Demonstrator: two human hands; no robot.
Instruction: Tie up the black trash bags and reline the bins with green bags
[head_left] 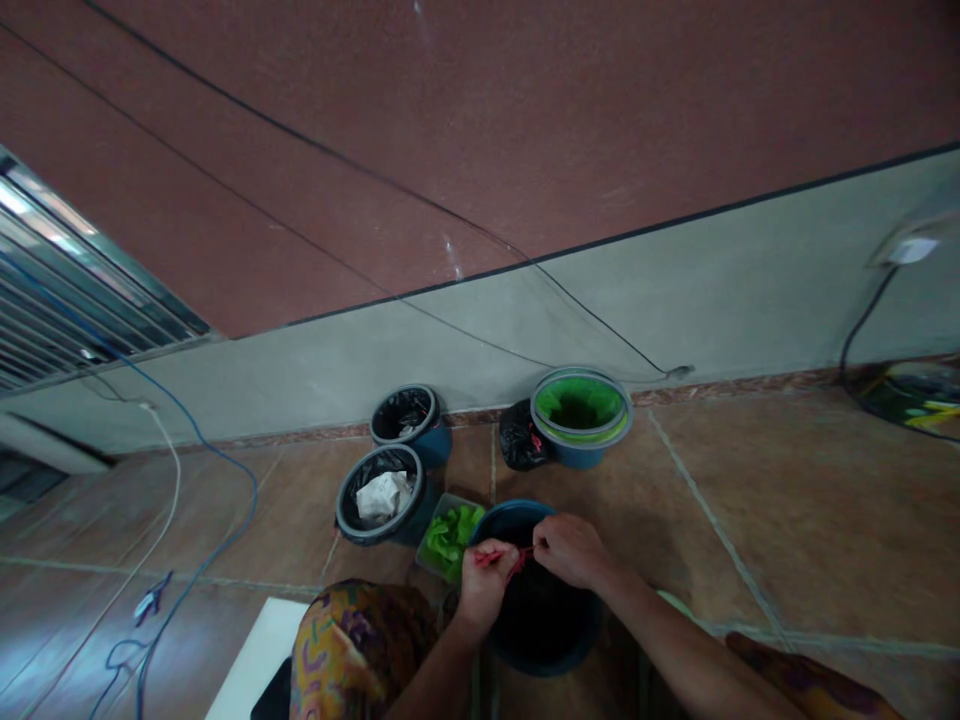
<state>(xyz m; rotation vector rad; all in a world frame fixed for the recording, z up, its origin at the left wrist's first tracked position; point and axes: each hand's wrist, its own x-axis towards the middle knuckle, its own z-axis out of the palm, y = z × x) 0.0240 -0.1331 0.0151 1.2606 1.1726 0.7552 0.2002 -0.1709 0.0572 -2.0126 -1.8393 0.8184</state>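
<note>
Here, left hand point(484, 585), right hand point(574, 550): fingers point(546, 536) pinched on one red string point(519, 563); one bucket point(516, 512) beneath; two black-lined bins point(435, 443) nearby

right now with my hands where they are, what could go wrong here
The red cord is thin and pinched between the left hand and right hand; if either slipped, it might fall into the dark bin below.

The green plastic sits close beside that bin, so a shifted bin or elbow could knock it.

The blue cable lies loose across the floor and might catch a foot.
</note>
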